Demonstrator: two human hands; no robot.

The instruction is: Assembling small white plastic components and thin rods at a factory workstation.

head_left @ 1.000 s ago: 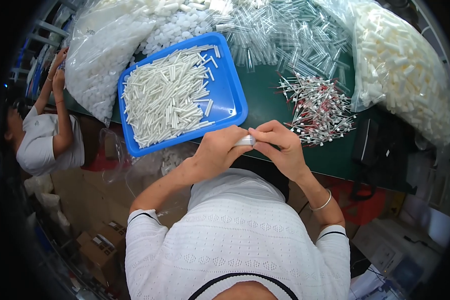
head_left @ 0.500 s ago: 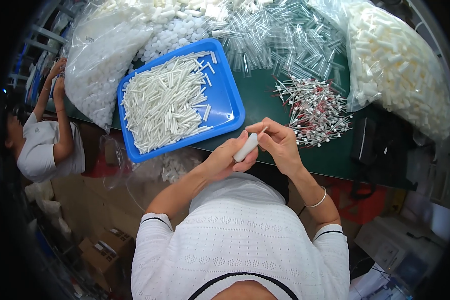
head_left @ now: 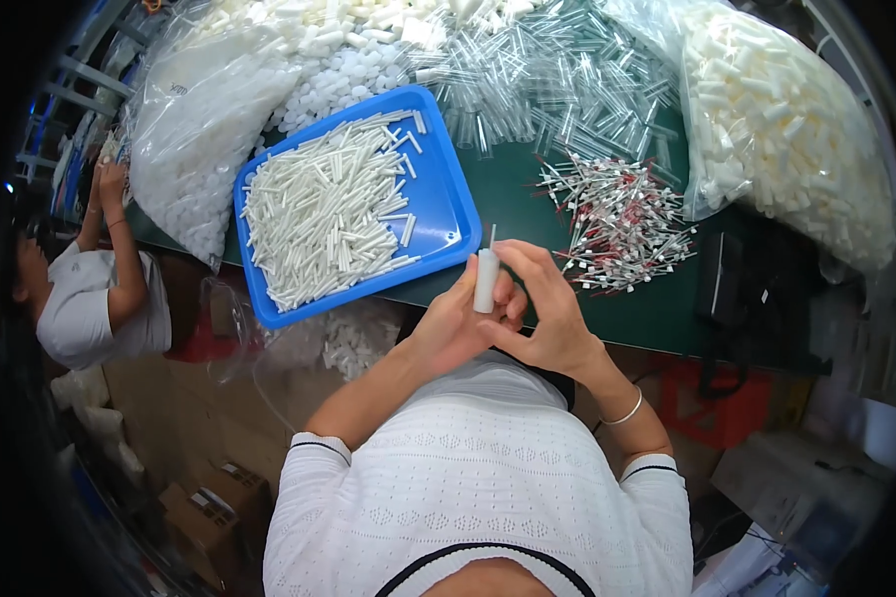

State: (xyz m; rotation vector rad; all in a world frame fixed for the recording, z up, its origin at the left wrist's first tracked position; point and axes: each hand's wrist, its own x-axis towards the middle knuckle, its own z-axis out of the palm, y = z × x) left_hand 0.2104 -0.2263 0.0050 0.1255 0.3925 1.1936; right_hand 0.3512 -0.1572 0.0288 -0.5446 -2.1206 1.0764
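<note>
A short white plastic tube stands nearly upright in front of my body, with a thin pale stem sticking out of its top end. My left hand is closed around the tube, thumb along one side and fingers curled behind it. Close on the right, my right hand curves in a C shape with index finger and thumb apart. Its index fingertip is by the tube's top and its thumb near the bottom; whether they touch it I cannot tell. Just beyond lies a blue tray of white rods.
Wired parts with red leads lie piled on the green table. Behind are clear tubes and white caps. Bulging plastic bags stand left and right. A black case sits at right. Another person works at left.
The tube has turned from slanted to nearly upright. My right hand's thumb and index finger, pinched at the stem before, have spread apart beside the tube.
</note>
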